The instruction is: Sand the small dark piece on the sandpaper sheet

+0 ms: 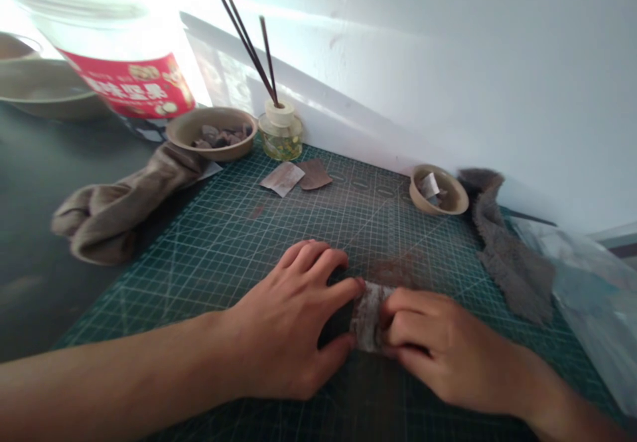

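A small, worn piece of sandpaper point(367, 317), greyish white with brown stains, lies on the green cutting mat point(209, 249) between my two hands. My left hand point(293, 319) pins its left edge with thumb and index finger, the other fingers bent over the mat. At the right side of the sandpaper, my right hand point(438, 342) is closed with its fingers curled down onto the surface. Whatever those fingers pinch is hidden. Brownish dust point(393, 271) smears the mat just beyond.
Two sandpaper squares point(283, 178) lie near a reed diffuser point(281, 133). A bowl of dark chips point(213, 153), a red-labelled jar point(139, 87) and a brown cloth point(124, 213) stand left. Rightward are a small bowl point(438, 204), grey cloth point(517, 276) and plastic bag point(592, 296).
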The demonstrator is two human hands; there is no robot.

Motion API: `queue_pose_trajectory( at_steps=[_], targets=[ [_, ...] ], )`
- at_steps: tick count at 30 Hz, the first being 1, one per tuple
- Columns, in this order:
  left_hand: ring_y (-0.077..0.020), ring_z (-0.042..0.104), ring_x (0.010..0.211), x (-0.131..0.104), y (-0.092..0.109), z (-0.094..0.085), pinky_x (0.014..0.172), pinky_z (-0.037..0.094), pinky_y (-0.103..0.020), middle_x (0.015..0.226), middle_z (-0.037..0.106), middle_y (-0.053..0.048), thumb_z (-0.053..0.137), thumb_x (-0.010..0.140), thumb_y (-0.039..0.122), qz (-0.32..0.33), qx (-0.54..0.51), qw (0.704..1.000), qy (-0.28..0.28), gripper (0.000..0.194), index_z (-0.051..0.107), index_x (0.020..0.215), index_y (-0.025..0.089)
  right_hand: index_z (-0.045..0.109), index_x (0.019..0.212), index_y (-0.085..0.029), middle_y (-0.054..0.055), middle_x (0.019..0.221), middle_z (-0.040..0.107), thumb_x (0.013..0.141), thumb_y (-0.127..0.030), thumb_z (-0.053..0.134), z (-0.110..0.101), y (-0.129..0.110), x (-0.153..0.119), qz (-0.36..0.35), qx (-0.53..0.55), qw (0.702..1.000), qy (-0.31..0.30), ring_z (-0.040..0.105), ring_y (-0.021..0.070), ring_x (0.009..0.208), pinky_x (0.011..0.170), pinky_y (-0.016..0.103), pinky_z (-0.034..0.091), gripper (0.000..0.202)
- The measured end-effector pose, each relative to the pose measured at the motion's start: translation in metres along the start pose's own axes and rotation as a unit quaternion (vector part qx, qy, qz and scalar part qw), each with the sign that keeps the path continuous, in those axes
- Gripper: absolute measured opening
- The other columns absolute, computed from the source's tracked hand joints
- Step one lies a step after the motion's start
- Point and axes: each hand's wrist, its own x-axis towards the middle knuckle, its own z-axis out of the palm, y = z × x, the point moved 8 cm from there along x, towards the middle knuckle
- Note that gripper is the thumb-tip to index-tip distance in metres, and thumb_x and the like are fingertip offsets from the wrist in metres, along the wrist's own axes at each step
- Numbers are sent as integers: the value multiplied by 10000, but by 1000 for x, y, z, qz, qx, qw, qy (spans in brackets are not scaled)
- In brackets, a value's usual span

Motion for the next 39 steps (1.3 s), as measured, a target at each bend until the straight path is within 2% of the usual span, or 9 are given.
queue_pose_trajectory(
  at_steps=[3, 8, 12, 17, 21, 26, 30, 35, 39],
  targets=[
    [-354, 447, 1231, 0, -1, 1, 1091, 338, -602, 1269, 532, -93, 654, 838, 411, -5, 3, 1000, 2, 390, 646, 1200, 266, 611, 882, -201, 24, 1000, 644, 968, -107, 559, -10, 2, 1, 15, -19, 997, 71, 611, 171, 913, 825, 314, 476, 139],
    [-350, 453, 1229, -1, -2, 0, 1094, 338, -605, 1261, 533, -87, 650, 843, 415, -3, 3, 1000, 7, 390, 643, 1207, 277, 600, 838, -203, 12, 947, 643, 940, -83, 580, -3, 1, 5, 2, -15, 999, 29, 612, 158, 858, 774, 295, 471, 160],
    [-351, 463, 1226, -1, -1, 0, 1098, 338, -607, 1263, 540, -87, 651, 845, 413, -3, 8, 1000, 1, 384, 647, 1203, 275, 616, 884, -197, 37, 1024, 659, 980, -120, 557, -14, 4, 5, 15, -38, 994, 105, 621, 180, 925, 831, 323, 475, 137],
    [-355, 457, 1232, -1, 0, -1, 1089, 349, -604, 1271, 538, -91, 657, 839, 410, -1, 3, 1000, 8, 399, 646, 1213, 272, 597, 823, -203, -7, 922, 643, 934, -95, 611, 0, 2, 4, -4, -12, 1000, -12, 611, 146, 845, 761, 281, 462, 156],
    [-351, 463, 1215, 1, 0, -1, 1081, 350, -609, 1263, 538, -96, 657, 841, 395, 2, 6, 1000, 10, 390, 649, 1209, 266, 629, 877, -197, 35, 1020, 658, 962, -103, 566, -16, 3, 3, 10, -41, 996, 84, 616, 177, 931, 838, 321, 476, 142],
    [-363, 455, 1225, 0, 0, -1, 1080, 349, -620, 1274, 538, -102, 657, 839, 404, 0, 2, 1000, 9, 393, 649, 1206, 263, 618, 812, -204, -4, 916, 655, 919, -79, 615, 1, -4, 2, -15, -2, 999, -35, 615, 142, 830, 751, 273, 466, 164],
    [-351, 464, 1207, -1, 0, 0, 1077, 353, -608, 1262, 540, -97, 655, 838, 404, 1, 7, 1000, 6, 385, 652, 1196, 263, 643, 879, -204, 23, 945, 666, 971, -112, 561, -11, 0, 2, 24, -31, 997, 62, 629, 167, 883, 819, 303, 487, 154],
    [-356, 457, 1225, 1, -1, 0, 1088, 343, -611, 1271, 538, -95, 655, 840, 411, -3, 2, 1000, 3, 387, 650, 1199, 265, 632, 833, -209, -2, 907, 656, 941, -117, 622, 3, -4, 3, -13, -1, 1000, -25, 621, 145, 829, 758, 276, 473, 142],
    [-355, 458, 1217, 1, -1, -1, 1083, 345, -611, 1273, 538, -99, 654, 843, 411, -3, 4, 1000, 0, 382, 653, 1195, 262, 630, 879, -205, 29, 995, 653, 971, -112, 569, -14, 5, 3, 25, -21, 996, 84, 617, 171, 912, 823, 311, 479, 144]
  ],
)
